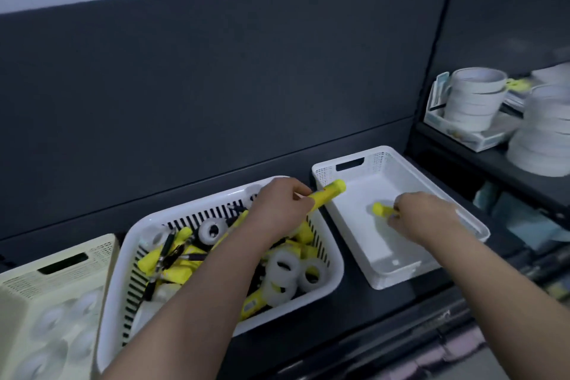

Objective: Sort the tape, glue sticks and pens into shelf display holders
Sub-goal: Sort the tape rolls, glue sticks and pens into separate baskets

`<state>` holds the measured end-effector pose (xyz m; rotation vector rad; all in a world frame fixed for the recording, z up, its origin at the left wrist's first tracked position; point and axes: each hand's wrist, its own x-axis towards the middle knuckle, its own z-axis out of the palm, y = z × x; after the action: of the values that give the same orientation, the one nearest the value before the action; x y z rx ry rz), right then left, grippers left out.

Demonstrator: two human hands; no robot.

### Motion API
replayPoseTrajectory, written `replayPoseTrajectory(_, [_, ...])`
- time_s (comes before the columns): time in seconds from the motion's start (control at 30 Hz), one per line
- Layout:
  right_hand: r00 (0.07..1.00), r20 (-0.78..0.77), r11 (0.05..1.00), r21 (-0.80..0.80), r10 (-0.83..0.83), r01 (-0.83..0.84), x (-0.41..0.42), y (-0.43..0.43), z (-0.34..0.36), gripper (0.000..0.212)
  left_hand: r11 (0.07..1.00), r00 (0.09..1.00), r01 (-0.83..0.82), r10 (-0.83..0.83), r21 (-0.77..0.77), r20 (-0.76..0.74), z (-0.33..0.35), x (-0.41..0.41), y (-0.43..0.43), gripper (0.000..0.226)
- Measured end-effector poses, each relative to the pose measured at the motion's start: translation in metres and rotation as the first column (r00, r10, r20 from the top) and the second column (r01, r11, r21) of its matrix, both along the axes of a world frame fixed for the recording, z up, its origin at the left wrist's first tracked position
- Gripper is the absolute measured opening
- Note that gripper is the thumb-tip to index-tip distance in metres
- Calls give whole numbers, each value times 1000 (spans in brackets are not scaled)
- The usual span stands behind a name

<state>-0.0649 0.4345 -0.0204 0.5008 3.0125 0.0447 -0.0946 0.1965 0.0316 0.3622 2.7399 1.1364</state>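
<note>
A white slotted basket (334, 259) in the middle holds a jumble of yellow glue sticks (179, 274), white tape rolls (283, 267) and dark pens (165, 248). My left hand (279, 207) grips a yellow glue stick (330, 193) above the basket's far right corner, its cap pointing over the white tray (385, 157) on the right. My right hand (422, 216) is inside that tray and pinches a second yellow glue stick (381, 210) just above the tray's floor.
A cream basket (61, 259) with white tape rolls sits at the left. On the right, a higher dark shelf (493, 160) carries stacks of white tape rolls (473, 99) and a small display holder. A dark panel backs the shelf.
</note>
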Motion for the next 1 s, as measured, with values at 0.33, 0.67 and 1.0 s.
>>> replayPoseTrajectory(0.33, [958, -149, 962, -86, 244, -258, 6, 44, -3, 37, 801, 951, -42, -150, -597, -269, -36, -11, 112, 25])
replayPoseTrajectory(0.67, [873, -309, 897, -110, 378, -427, 4, 34, -4, 33, 912, 953, -58, -71, -407, -294, -32, -3, 95, 26])
replayPoseTrajectory(1.0, [741, -395, 731, -212, 543, -649, -9, -76, 11, 27, 879, 948, -312, 268, -360, -169, -9, 30, -64, 14])
